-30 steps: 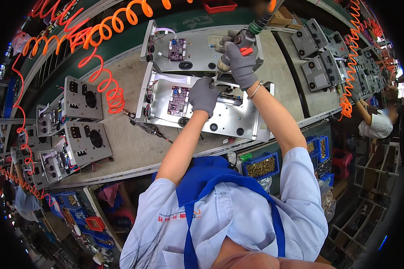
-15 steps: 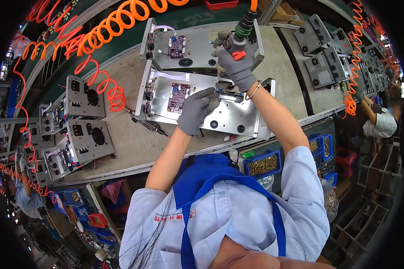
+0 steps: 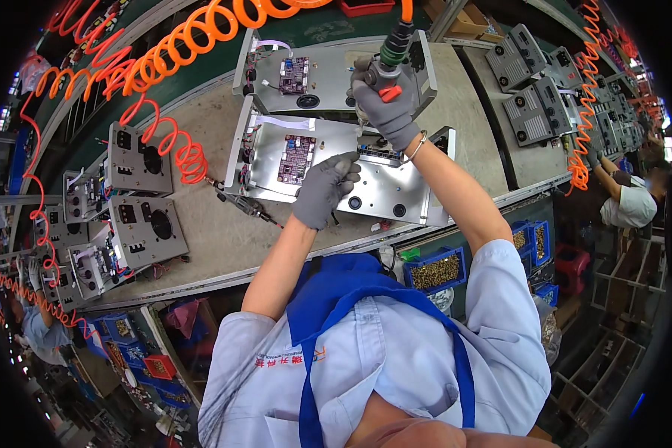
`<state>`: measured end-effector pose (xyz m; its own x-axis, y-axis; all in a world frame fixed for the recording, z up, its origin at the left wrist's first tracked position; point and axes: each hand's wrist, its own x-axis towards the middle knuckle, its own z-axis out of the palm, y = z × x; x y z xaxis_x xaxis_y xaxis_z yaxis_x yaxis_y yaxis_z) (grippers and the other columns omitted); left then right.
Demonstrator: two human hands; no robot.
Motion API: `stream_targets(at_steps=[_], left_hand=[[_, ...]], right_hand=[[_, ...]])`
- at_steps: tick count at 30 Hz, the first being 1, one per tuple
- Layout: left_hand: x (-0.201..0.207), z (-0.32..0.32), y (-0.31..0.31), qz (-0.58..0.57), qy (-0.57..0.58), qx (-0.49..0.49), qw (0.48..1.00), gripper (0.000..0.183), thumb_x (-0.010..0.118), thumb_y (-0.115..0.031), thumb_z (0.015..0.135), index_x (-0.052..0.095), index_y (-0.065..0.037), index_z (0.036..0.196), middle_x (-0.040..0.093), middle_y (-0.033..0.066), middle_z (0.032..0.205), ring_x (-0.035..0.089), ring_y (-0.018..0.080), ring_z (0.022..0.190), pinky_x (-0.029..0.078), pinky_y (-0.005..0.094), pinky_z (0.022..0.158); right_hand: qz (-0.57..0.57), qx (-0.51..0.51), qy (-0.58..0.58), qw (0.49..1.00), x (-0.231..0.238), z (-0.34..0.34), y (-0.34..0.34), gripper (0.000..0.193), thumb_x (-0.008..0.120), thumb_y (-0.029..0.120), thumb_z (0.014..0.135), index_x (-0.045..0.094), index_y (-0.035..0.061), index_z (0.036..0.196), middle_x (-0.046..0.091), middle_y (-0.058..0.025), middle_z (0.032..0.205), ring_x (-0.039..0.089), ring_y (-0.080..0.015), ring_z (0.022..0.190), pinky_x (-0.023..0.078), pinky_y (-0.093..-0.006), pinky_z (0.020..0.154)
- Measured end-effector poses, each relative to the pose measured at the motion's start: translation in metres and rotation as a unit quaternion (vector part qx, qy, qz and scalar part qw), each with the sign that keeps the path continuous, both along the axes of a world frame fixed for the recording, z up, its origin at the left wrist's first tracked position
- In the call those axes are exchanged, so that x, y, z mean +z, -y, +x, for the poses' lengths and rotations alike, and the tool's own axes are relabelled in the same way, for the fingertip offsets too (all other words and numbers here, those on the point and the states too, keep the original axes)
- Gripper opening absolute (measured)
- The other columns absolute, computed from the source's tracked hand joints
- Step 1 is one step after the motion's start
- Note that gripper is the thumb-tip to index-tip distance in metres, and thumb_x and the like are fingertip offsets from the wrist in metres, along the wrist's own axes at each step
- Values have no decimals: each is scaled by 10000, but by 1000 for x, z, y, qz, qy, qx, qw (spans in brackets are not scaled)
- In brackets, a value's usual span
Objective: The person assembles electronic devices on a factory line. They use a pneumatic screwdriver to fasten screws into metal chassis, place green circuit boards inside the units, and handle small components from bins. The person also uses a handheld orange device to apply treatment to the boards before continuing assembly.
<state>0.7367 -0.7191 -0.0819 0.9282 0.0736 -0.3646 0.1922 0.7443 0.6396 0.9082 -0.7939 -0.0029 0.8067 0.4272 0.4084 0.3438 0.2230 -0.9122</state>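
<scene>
At upper centre, the right hand (image 3: 385,109) grips the driver (image 3: 385,73), probably for fastening the chassis (image 3: 381,188). The left hand (image 3: 324,190) half curls, its hold unclear; the next move likely needs steady aim.

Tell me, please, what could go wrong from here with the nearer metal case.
The power driver in the right grip might slip and scratch the nearer metal case. The left grip, close to the circuit board, could bump its parts. The white ribbon cable by the case's far edge might get snagged.
</scene>
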Motion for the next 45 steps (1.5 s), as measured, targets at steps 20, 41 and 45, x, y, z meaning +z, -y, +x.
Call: stream_targets(at_steps=[20, 41, 45], left_hand=[[-7, -5, -4, -109, -3, 38, 993, 262, 529, -161, 934, 569, 61, 1067, 592, 117, 878, 544, 122, 656, 462, 179, 560], [3, -5, 13, -72, 47, 133, 987, 244, 572, -141, 916, 563, 38, 1082, 601, 85, 845, 548, 96, 679, 421, 175, 515], [17, -1, 13, 21, 3, 127, 992, 225, 586, -139, 900, 602, 23, 1056, 625, 69, 808, 563, 92, 688, 444, 189, 548]], right_hand=[[174, 6, -93, 980, 71, -61, 43, 330, 524, 24, 761, 538, -4, 1090, 615, -142, 927, 631, -206, 811, 567, -326, 663], [237, -105, -215, 942, 47, -51, 41, 341, 558, 46, 757, 499, -8, 1089, 610, -127, 891, 633, -215, 735, 579, -329, 621], [237, -117, -195, 944, 43, -41, 37, 325, 561, 43, 760, 503, -13, 1075, 610, -123, 882, 637, -214, 747, 585, -332, 619]])
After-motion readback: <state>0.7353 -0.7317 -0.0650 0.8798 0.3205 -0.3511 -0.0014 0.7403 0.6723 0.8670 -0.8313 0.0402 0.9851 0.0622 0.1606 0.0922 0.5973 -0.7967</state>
